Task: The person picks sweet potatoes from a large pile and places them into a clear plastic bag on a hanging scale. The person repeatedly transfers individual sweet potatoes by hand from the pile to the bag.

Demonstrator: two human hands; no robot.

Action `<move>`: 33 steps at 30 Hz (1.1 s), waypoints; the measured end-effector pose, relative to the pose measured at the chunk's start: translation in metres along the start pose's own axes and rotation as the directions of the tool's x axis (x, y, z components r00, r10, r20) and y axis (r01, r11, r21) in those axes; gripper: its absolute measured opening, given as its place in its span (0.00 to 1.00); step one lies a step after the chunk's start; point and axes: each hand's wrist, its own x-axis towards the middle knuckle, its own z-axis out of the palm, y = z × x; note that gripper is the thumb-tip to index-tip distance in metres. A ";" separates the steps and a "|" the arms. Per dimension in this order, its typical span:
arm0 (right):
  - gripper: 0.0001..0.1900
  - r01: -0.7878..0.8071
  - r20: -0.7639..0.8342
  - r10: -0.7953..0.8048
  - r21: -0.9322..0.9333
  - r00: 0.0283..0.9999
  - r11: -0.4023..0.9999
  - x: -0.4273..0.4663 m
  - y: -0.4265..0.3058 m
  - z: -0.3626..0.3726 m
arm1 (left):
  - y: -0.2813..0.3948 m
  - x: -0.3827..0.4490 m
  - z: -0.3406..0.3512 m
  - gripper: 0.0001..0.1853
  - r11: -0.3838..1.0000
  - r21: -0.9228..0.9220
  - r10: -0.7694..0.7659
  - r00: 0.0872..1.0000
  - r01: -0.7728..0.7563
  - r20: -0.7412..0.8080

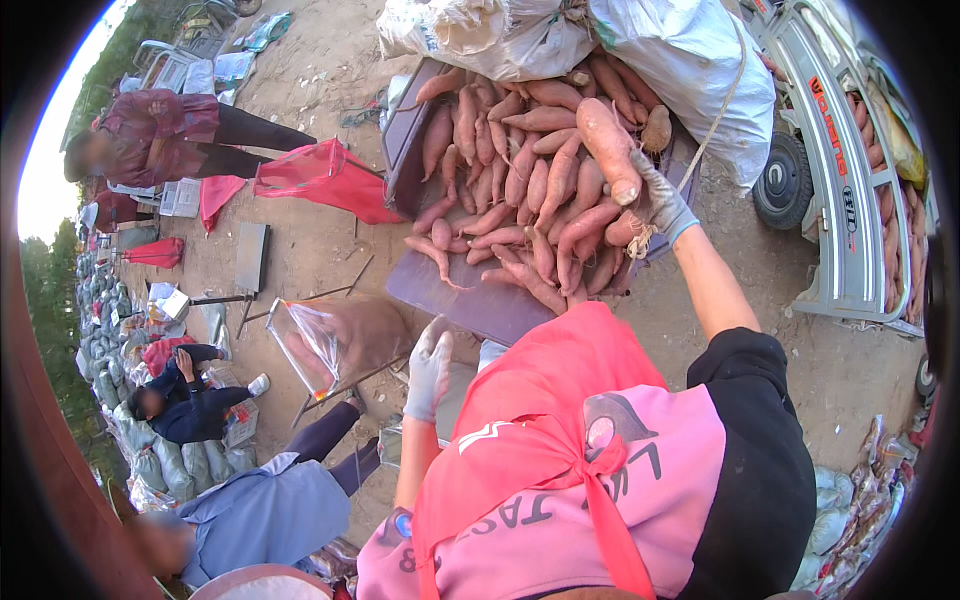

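Note:
My right hand [664, 196], in a pale work glove, grips the lower end of a large sweet potato [609, 146]. It is above the right side of a heap of sweet potatoes [517, 172]. The heap lies in a bed with raised sides and a purple-grey lowered panel [461, 289] facing me. My left hand [429, 371], also gloved, is near the front of this panel and holds nothing. Left of it, sweet potatoes show inside a clear plastic bag [311, 341] held open on a metal frame [352, 375].
White woven sacks [690, 75] stand behind the heap. A grey cargo vehicle [847, 187] loaded with sweet potatoes is at right. A red mesh bag [322, 180] hangs at the bed's left. Several people are at left, one person [255, 517] close by. Filled sacks [165, 457] line the ground.

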 end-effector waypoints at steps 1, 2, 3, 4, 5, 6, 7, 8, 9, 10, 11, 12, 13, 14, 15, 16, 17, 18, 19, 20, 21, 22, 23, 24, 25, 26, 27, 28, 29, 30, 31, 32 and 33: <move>0.33 -0.028 0.039 0.029 -0.012 0.999 1.000 -0.016 0.012 0.007 | 0.013 0.007 0.014 0.24 0.999 -0.053 0.008 1.000 -0.007 0.026; 0.34 0.006 0.126 0.001 -0.055 0.992 0.998 -0.033 0.023 0.017 | 0.027 0.012 0.029 0.23 0.993 -0.116 0.000 0.997 0.009 0.079; 0.35 0.036 0.217 -0.018 -0.083 0.976 0.996 -0.046 0.035 0.028 | 0.041 0.017 0.044 0.23 0.983 -0.182 0.024 0.990 0.002 0.139; 0.34 0.043 0.187 -0.015 -0.145 0.982 0.988 -0.055 0.046 0.043 | 0.054 0.020 0.059 0.24 0.975 -0.222 0.037 0.976 0.013 0.216; 0.36 0.105 0.307 -0.055 -0.149 0.950 0.983 -0.069 0.057 0.056 | 0.065 0.027 0.075 0.25 0.953 -0.301 0.125 0.947 -0.031 0.297; 0.37 0.121 0.302 -0.070 -0.154 0.951 0.981 -0.081 0.068 0.069 | 0.074 0.034 0.093 0.26 0.924 -0.381 0.110 0.933 0.031 0.343; 0.39 0.147 0.347 -0.092 -0.137 0.933 0.980 -0.090 0.079 0.080 | 0.080 0.039 0.108 0.28 0.869 -0.488 0.132 0.914 0.079 0.383; 0.41 0.171 0.373 -0.105 -0.148 0.922 0.974 -0.095 0.088 0.090 | 0.084 0.043 0.120 0.27 0.798 -0.584 0.139 0.896 0.151 0.422; 0.40 0.209 0.325 -0.127 -0.230 0.937 0.951 -0.095 0.096 0.099 | 0.087 0.048 0.130 0.27 0.703 -0.673 0.151 0.876 0.231 0.458; 0.40 0.277 0.346 -0.173 -0.278 0.922 0.920 -0.094 0.105 0.107 | 0.088 0.050 0.134 0.27 0.595 -0.742 0.172 0.852 0.309 0.494; 0.40 0.326 0.351 -0.205 -0.331 0.914 0.885 -0.094 0.112 0.111 | 0.087 0.049 0.136 0.26 0.593 -0.748 0.179 0.857 0.297 0.482; 0.34 0.449 0.375 -0.292 -0.458 0.880 0.767 -0.097 0.116 0.111 | 0.085 0.048 0.138 0.25 0.589 -0.755 0.185 0.862 0.287 0.472; 0.32 0.526 0.400 -0.347 -0.555 0.848 0.644 -0.098 0.119 0.109 | 0.083 0.046 0.138 0.24 0.590 -0.757 0.176 0.870 0.281 0.460; 0.31 0.561 0.411 -0.383 -0.653 0.827 0.508 -0.099 0.122 0.108 | 0.080 0.043 0.136 0.23 0.564 -0.762 0.104 0.888 0.318 0.448; 0.29 0.541 0.383 -0.420 -0.752 0.823 0.375 -0.102 0.123 0.104 | 0.078 0.039 0.135 0.24 0.552 -0.779 0.149 0.884 0.296 0.442; 0.23 0.635 0.434 -0.538 -0.725 0.723 0.268 -0.103 0.128 0.104 | 0.076 0.037 0.135 0.24 0.535 -0.795 0.164 0.889 0.285 0.428; 0.22 0.616 0.442 -0.546 -0.766 0.712 0.183 -0.104 0.130 0.102 | 0.075 0.035 0.136 0.24 0.529 -0.800 0.165 0.891 0.282 0.423; 0.21 0.587 0.454 -0.537 -0.804 0.711 0.098 -0.104 0.132 0.102 | 0.074 0.033 0.135 0.26 0.496 -0.811 0.092 0.910 0.311 0.405; 0.20 0.555 0.469 -0.525 -0.832 0.710 0.008 -0.104 0.133 0.102 | 0.072 0.031 0.136 0.26 0.479 -0.838 0.157 0.914 0.261 0.375; 0.15 0.640 0.572 -0.615 -0.756 0.542 -0.139 -0.103 0.137 0.105 | 0.071 0.029 0.135 0.26 0.480 -0.851 0.184 0.924 0.213 0.335; 0.15 0.628 0.583 -0.618 -0.757 0.528 -0.178 -0.101 0.138 0.108 | 0.070 0.028 0.134 0.27 0.475 -0.867 0.233 0.929 0.148 0.286; 0.14 0.619 0.596 -0.619 -0.755 0.512 -0.216 -0.099 0.141 0.112 | 0.069 0.027 0.133 0.27 0.472 -0.872 0.209 0.944 0.132 0.256; 0.13 0.610 0.610 -0.618 -0.751 0.495 -0.253 -0.096 0.143 0.117 | 0.068 0.026 0.130 0.28 0.464 -0.880 0.206 0.954 0.102 0.219; 0.11 0.571 0.606 -0.589 -0.773 0.536 -0.276 -0.095 0.145 0.121 | 0.066 0.025 0.126 0.29 0.455 -0.888 0.201 0.963 0.071 0.180; 0.12 0.583 0.557 -0.556 -0.798 0.617 -0.151 -0.092 0.146 0.125 | 0.065 0.024 0.122 0.30 0.450 -0.892 0.192 0.970 0.046 0.147; 0.14 0.576 0.507 -0.508 -0.817 0.696 -0.026 -0.088 0.145 0.129 | 0.063 0.023 0.117 0.31 0.438 -0.898 0.197 0.972 0.031 0.130; 0.16 0.550 0.457 -0.444 -0.829 0.770 0.100 -0.084 0.146 0.133 | 0.061 0.023 0.111 0.31 0.432 -0.902 0.194 0.974 0.026 0.120; 0.20 0.533 0.408 -0.360 -0.749 0.839 0.394 -0.081 0.147 0.136 | 0.059 0.021 0.106 0.32 0.437 -0.899 0.164 0.980 0.028 0.110; 0.21 0.635 0.524 -0.398 -0.738 0.753 0.229 -0.078 0.148 0.138 | 0.056 0.018 0.102 0.31 0.489 -0.872 0.178 0.981 -0.020 0.077; 0.21 0.719 0.639 -0.416 -0.693 0.648 0.054 -0.075 0.150 0.140 | 0.053 0.016 0.098 0.29 0.549 -0.834 0.165 0.985 -0.057 0.041; 0.22 0.776 0.743 -0.408 -0.619 0.530 -0.121 -0.072 0.150 0.139 | 0.049 0.013 0.096 0.28 0.596 -0.796 0.173 0.985 -0.106 -0.001; 0.22 0.705 0.643 -0.297 -0.677 0.706 0.211 -0.068 0.157 0.141 | 0.045 0.011 0.096 0.29 0.616 -0.781 0.143 0.990 -0.101 -0.015; 0.22 0.637 0.604 -0.214 -0.757 0.768 0.148 -0.065 0.161 0.140 | 0.042 0.010 0.096 0.29 0.625 -0.772 0.133 0.990 -0.113 -0.037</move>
